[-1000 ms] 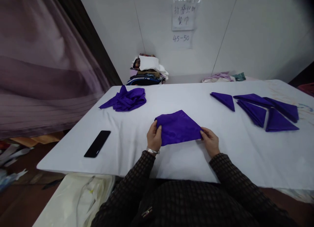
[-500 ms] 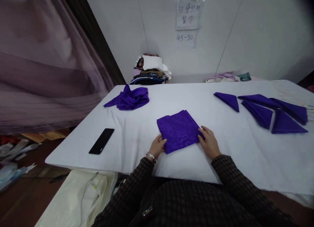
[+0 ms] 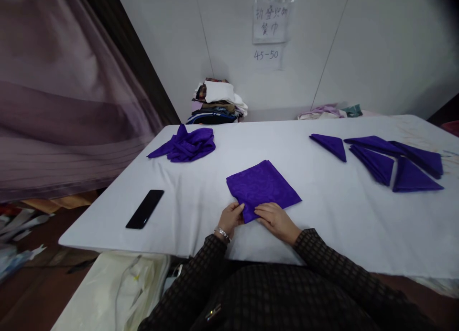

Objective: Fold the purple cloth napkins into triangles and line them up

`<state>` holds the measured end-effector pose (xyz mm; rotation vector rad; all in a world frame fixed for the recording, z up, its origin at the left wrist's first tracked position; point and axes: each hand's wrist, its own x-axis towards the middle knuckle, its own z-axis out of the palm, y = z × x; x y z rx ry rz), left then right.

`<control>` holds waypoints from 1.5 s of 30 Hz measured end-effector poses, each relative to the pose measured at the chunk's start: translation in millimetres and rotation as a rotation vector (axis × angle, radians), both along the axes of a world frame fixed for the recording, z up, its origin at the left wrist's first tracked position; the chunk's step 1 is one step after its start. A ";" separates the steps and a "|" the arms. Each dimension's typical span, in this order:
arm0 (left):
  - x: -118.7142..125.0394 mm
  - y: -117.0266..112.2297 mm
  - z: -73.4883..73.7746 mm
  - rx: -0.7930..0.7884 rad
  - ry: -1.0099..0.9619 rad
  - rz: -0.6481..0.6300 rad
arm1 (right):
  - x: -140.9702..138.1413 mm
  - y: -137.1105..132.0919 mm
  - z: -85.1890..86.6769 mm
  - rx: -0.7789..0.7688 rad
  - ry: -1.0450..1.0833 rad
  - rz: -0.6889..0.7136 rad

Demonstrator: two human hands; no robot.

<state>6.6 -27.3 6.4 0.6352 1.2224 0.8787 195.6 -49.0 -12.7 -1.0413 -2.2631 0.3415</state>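
Note:
A purple cloth napkin [image 3: 263, 180], folded into a square with several layers, lies on the white table in front of me, one corner toward my body. My left hand [image 3: 231, 218] pinches its near-left edge between thumb and fingers, just beside the near corner. Across the napkin's near edge rests my right hand [image 3: 274, 218], its fingers stretched out flat on the cloth close to that corner. The right corner of the napkin lies free on the table. What is under the right palm is hidden.
A crumpled purple cloth [image 3: 188, 144] lies at the back left, a black phone [image 3: 145, 209] nearer me. Several folded purple triangles [image 3: 373, 164] lie at the right on the white table [image 3: 322, 240]. Stacked clothes [image 3: 217, 101] stand behind its far edge, and a handwritten sign [image 3: 269, 23] hangs on the wall.
My right hand has let go of the napkin's right corner and moved left along the near edge toward my left hand. The left hand keeps its grip. The view has shifted slightly.

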 end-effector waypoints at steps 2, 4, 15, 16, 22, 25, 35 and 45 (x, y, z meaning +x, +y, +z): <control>1.7 -1.0 2.0 0.009 0.038 -0.009 | 0.5 1.4 -2.1 -0.030 0.043 -0.012; 3.4 -2.7 4.0 0.017 0.094 -0.041 | 1.5 1.7 -3.8 -0.064 0.096 -0.024; 15.2 -10.4 4.6 0.087 0.131 -0.202 | 5.4 2.1 5.0 -0.277 0.346 -0.079; 15.3 -10.4 2.9 0.103 0.123 -0.208 | 5.9 2.2 4.8 -0.295 0.363 -0.097; 14.9 -11.8 -0.2 0.134 0.109 -0.203 | 7.7 1.1 0.7 -0.344 0.433 -0.145; 14.2 -12.8 2.7 0.110 0.097 -0.164 | 8.1 -1.1 0.2 -0.364 0.465 -0.154; 14.3 -14.8 5.5 0.124 0.111 -0.132 | 9.0 -6.8 4.7 -0.637 0.696 -0.296; 9.7 -12.5 4.4 0.337 0.296 -0.165 | 13.7 -3.6 15.9 -0.745 0.921 -0.303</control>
